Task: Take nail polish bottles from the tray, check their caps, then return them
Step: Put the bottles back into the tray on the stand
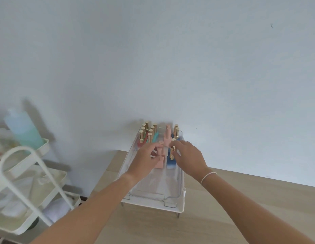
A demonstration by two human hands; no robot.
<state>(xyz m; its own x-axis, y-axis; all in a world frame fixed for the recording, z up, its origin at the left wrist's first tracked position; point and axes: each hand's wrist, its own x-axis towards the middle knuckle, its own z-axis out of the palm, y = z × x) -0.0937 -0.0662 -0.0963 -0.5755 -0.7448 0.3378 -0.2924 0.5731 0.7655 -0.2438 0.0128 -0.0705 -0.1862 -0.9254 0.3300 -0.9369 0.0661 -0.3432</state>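
At the centre of the frame both hands reach into the clear tray (177,182) on the counter (223,208) — the left hand (146,160) has its grip closed around a pink bottle (160,161), the right hand (189,156) pinches the gold cap of a blue bottle (171,162). More gold-capped bottles (147,132) stand upright at the tray's far end, and a white cart (21,173) sits at lower left

A pale wooden table (223,217) carries a white legged tray (181,199).
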